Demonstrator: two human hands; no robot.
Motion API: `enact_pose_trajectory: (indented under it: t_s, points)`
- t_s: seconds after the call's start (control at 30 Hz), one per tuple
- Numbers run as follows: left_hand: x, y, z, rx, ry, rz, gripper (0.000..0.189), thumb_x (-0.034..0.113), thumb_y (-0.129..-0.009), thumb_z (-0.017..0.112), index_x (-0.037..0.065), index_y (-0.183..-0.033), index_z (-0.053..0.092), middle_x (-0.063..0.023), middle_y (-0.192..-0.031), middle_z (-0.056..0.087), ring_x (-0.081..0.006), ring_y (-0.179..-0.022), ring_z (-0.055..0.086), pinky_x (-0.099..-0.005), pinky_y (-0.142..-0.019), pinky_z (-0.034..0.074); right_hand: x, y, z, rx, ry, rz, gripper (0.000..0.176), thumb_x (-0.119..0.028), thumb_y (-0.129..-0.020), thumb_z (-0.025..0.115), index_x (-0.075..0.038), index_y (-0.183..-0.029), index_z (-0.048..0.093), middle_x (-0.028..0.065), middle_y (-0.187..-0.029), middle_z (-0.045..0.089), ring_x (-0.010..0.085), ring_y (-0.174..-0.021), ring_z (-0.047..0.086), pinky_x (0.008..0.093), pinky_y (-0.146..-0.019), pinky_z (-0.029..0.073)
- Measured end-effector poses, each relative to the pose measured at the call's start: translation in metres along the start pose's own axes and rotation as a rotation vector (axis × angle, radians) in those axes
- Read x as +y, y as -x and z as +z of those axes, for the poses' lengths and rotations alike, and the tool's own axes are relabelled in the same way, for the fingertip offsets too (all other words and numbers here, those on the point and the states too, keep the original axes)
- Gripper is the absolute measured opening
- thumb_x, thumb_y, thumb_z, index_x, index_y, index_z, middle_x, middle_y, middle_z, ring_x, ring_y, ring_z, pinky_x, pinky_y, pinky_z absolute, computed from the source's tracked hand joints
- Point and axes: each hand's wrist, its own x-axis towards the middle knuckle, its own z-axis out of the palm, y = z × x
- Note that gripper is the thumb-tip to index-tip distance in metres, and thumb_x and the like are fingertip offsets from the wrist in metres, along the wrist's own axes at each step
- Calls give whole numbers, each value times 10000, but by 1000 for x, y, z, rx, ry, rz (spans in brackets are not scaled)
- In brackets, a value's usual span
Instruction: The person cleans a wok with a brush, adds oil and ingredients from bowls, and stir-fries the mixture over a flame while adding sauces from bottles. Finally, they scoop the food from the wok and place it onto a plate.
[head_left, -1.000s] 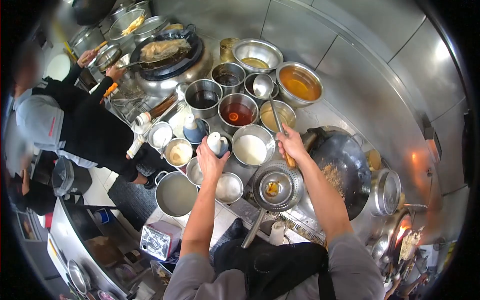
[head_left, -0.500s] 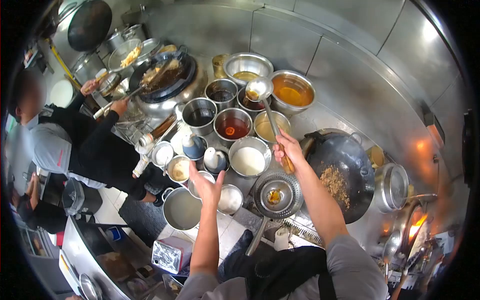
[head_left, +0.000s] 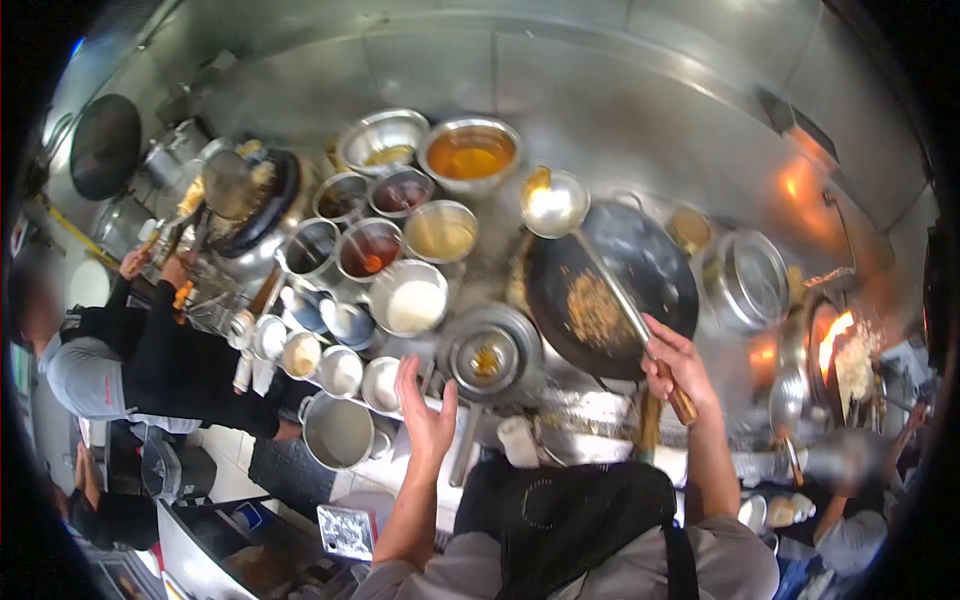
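My right hand (head_left: 676, 368) is closed around the wooden handle of a long metal ladle (head_left: 557, 208). The ladle's bowl hangs over the far left rim of a black wok (head_left: 660, 250), with some orange-yellow liquid at its edge and glare on the metal. Brown minced food (head_left: 597, 308) lies in the wok. My left hand (head_left: 428, 418) is raised and holds nothing, its fingers apart. Near it are a pot of white powder (head_left: 382, 382) and a strainer with a small bowl (head_left: 485, 358) that has yellow residue inside.
Steel pots of sauces (head_left: 370, 250) crowd the counter to the left, with a bowl of orange liquid (head_left: 470, 155) behind. A co-worker (head_left: 160, 340) works at another wok on the left. Open flame (head_left: 832, 340) burns at the far right, near another person (head_left: 855, 500).
My view has turned to the right. My right hand has carried the ladle from above the sauce pots across to the wok. The left hand stays raised and open.
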Motion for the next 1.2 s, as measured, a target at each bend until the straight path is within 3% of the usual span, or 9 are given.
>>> enact_pose_trajectory:
  t_s: [0.1, 0.17, 0.23, 0.43, 0.57, 0.67, 0.73, 1.0, 1.2]
  points:
    - [43, 26, 37, -125, 95, 72, 634, 54, -774, 742, -20, -1338, 465, -237, -1359, 489, -421, -1323, 422, -489, -1106, 336, 22, 26, -56, 251, 850, -95, 576, -174, -957, 560, -42, -1493, 397, 91, -685, 585, 118, -473, 524, 313, -466, 444]
    - [76, 48, 74, -266, 115, 171, 644, 60, -765, 752, -19, -1337, 467, -244, -1368, 484, -433, -1331, 412, -495, -1114, 330, 43, 7, -100, 295, 1072, -173, 574, -206, -947, 574, -47, -1473, 410, 292, -920, 680, 400, -796, 692, 432, -749, 533]
    - [104, 71, 115, -426, 94, 318, 737, 96, -756, 772, -15, -1396, 424, -254, -1454, 401, -450, -1396, 330, -505, -1147, 292, 57, -12, -117, 299, 1089, -111, 577, -247, -964, 566, -146, -1502, 383, 338, -1115, 633, 476, -1053, 625, 488, -923, 481]
    - [141, 126, 197, -676, -72, 331, 904, 209, -774, 775, 13, -1506, 282, -231, -1561, 243, -430, -1478, 170, -498, -1181, 242, 110, 17, -202, -16, 1477, -230, 545, -250, -991, 524, -288, -1512, 369, 277, -970, 661, 451, -943, 651, 488, -882, 516]
    - [131, 135, 212, -672, -196, 316, 905, 236, -774, 771, 55, -1515, 283, -205, -1502, 326, -415, -1470, 199, -506, -1172, 268, 30, 99, -256, 28, 2001, -124, 550, -184, -912, 581, -267, -1446, 479, 166, -865, 657, 349, -786, 665, 457, -685, 545]
    - [115, 134, 224, -667, -231, 342, 848, 221, -795, 756, 59, -1501, 314, -209, -1427, 392, -442, -1438, 251, -516, -1154, 299, -29, 150, -249, 50, 1918, -372, 514, -106, -868, 624, -235, -1364, 585, 145, -863, 665, 328, -721, 667, 429, -666, 544]
    - [114, 133, 222, -666, -183, 349, 815, 212, -810, 745, 55, -1493, 329, -205, -1386, 412, -448, -1422, 272, -527, -1139, 311, -73, 177, -214, -46, 1866, -126, 569, -86, -844, 649, -235, -1387, 561, 135, -938, 698, 342, -788, 678, 430, -698, 546]
    - [121, 129, 211, -676, -108, 327, 822, 193, -811, 742, 63, -1502, 316, -186, -1389, 399, -432, -1439, 238, -530, -1136, 301, 94, 37, -210, 207, 1192, -414, 546, -130, -922, 635, -242, -1439, 502, 243, -1069, 685, 416, -935, 675, 468, -824, 531]
    - [117, 127, 208, -736, -99, 348, 851, 179, -803, 748, 73, -1516, 294, -169, -1422, 385, -412, -1452, 224, -533, -1155, 277, 109, -1, -157, 391, 1205, -201, 540, -141, -916, 649, -220, -1431, 510, 263, -1185, 644, 426, -1041, 647, 448, -868, 521]
